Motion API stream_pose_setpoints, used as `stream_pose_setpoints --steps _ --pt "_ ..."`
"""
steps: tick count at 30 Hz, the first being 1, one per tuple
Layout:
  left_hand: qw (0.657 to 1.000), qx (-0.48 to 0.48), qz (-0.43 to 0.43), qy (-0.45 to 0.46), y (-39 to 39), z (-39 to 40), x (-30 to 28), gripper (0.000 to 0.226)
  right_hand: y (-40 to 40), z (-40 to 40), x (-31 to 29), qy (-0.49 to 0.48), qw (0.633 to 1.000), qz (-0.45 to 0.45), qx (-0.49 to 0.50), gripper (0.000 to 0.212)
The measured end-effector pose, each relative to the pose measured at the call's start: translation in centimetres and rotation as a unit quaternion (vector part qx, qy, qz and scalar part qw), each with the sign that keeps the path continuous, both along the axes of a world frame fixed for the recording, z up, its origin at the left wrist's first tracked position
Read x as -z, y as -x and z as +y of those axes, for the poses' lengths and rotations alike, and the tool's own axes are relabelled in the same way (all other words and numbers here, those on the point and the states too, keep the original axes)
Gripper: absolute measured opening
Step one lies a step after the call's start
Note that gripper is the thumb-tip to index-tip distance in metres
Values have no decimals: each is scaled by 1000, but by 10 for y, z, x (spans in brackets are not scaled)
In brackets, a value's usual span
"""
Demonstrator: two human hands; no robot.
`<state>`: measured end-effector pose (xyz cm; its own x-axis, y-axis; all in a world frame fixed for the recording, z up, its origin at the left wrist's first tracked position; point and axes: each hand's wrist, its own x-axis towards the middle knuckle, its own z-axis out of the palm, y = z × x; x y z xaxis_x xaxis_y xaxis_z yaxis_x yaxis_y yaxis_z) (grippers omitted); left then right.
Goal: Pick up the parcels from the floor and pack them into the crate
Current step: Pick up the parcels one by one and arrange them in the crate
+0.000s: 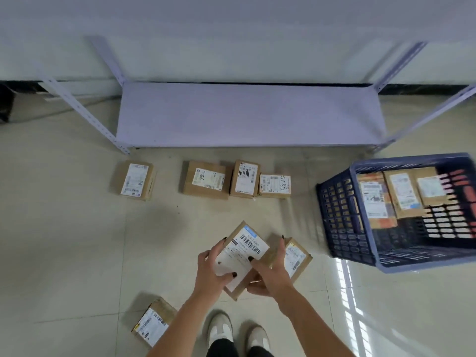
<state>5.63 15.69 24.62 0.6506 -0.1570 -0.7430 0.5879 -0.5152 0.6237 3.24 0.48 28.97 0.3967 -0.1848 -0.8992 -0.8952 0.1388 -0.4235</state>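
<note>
Both hands, left hand (pixel 215 269) and right hand (pixel 268 275), clasp a box (pixel 244 253) above the floor (pixel 77 240) (another box (pixel 296 256) seemingly behind it); crate (pixel 340 215) right, four boxes (pixel 206 180) beyond.

Both forearms are bare from the lower edge of the view up to the wrists, with no sleeve, watch or bracelet on them. The left hand (pixel 212 273) and the right hand (pixel 268 275) carry no rings that can be made out. The fingers (pixel 282 247) are slim, and their nails are painted dark, close to black. Below the arms show the legs of dark, black-looking trousers (pixel 221 349), ending at a pair of pale cream-and-white low shoes (pixel 221 328) with rounded toes and grey side panels.
</note>
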Motion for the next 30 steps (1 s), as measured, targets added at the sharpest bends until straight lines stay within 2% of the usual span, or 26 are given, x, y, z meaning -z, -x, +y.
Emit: stream_pose_setpoints --steps 4,9,13,16,20,23,27,30 --pt "999 34 -39 10 -10 -45 -65 71 5 -33 -49 10 1000 -12 -9 80" --pt "994 59 -87 -2 -3 -94 -122 61 34 -72 -95 -10 997 -37 65 61" --pt "986 120 -118 -18 11 -143 -160 64 72 -117 -124 50 996 -56 57 49" --pt "985 122 -119 -11 30 -186 -185 69 100 -162 -150 72 993 -71 64 39" --pt "994 60 -93 -15 73 -258 -215 78 138 -236 -180 80 992 -84 45 35" --pt "998 -24 -57 1 111 -314 -234 78 173 -296 -201 80 993 -84 26 42" --pt "996 -90 -14 -4 167 -388 -256 83 217 -375 -227 74 995 -72 14 50" --pt "993 -119 13 -18 202 -434 -271 69 238 -421 -243 67 996 -63 4 48"
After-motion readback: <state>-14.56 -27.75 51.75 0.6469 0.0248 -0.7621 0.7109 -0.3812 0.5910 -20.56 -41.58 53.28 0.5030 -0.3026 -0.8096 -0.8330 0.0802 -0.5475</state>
